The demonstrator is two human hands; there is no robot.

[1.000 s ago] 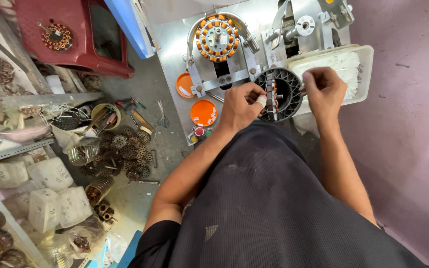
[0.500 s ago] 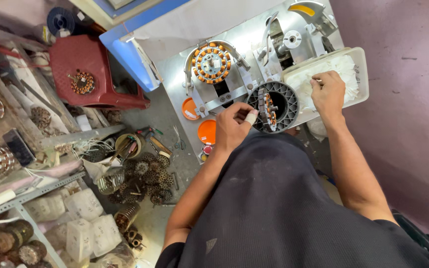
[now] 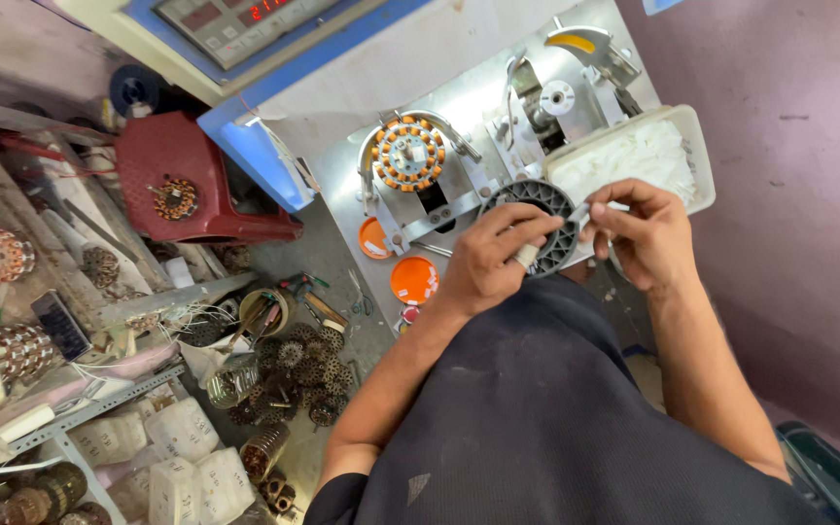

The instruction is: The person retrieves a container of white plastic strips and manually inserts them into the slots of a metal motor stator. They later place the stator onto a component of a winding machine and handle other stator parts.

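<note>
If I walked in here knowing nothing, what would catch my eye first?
Probably the two hands at centre: the left hand grips a dark ring-shaped stator core, while the right hand holds a small white strip at its rim. Just behind, an orange-wound stator sits on the grey winding machine, and a red plastic stool stands at left.

Dark charcoal short-sleeved shirt, bare forearms, white tape around one finger.
</note>
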